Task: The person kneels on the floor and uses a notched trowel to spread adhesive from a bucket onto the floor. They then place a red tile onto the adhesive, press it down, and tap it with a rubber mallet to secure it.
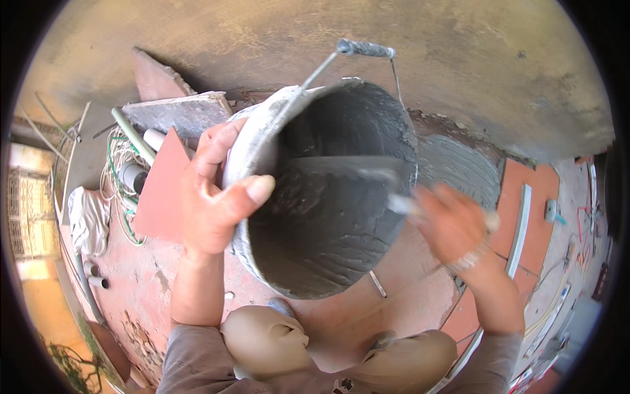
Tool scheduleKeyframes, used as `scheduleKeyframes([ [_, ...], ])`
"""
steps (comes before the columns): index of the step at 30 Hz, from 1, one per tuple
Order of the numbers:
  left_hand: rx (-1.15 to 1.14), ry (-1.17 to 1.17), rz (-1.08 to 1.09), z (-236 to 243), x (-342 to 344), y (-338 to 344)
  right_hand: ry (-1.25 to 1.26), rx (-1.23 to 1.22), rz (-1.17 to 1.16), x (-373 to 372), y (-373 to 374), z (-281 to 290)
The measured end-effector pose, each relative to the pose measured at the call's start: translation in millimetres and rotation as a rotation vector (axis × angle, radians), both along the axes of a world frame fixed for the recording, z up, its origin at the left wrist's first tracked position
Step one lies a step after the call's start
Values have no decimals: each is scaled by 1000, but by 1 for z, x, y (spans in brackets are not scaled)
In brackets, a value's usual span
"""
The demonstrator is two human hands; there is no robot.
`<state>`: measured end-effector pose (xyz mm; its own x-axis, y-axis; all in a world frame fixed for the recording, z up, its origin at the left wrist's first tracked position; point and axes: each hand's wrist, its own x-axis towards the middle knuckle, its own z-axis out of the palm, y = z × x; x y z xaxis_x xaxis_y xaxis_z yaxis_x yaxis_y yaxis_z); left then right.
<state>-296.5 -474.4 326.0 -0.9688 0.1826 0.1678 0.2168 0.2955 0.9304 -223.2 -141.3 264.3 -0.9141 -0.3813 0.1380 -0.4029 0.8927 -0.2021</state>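
A bucket (341, 272) coated inside with wet grey mortar is tilted with its mouth toward me. My left hand (220, 187) grips its left rim, the thumb over the edge. The wire handle with a grey grip (366, 49) stands up at the far side. My right hand (453, 220), smeared by motion, is closed around the handle of a trowel (400, 202). The trowel's blurred blade reaches into the bucket across the mortar. A bracelet (469, 257) circles my right wrist.
Grey mortar (459, 169) is spread on the floor by the wall. Reddish tiles (535, 203) lie at right, with a long metal straightedge (520, 230) on them. Broken tile pieces (164, 190), coiled cable (121, 154), pipes (134, 136) and a white sack (88, 220) lie at left.
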Motion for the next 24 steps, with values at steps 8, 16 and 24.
scheduleKeyframes([
  [8, -86, 105, -54, -19, 24, 42, -19, 236, -218, -90, -130, -98],
  [16, -20, 34, -59, -13, 19, 30, 10, 295, -230, -74, -147, -134],
  [24, 104, -47, -49, -15, 4, 7, -316, 284, 45, -57, -144, -99],
])
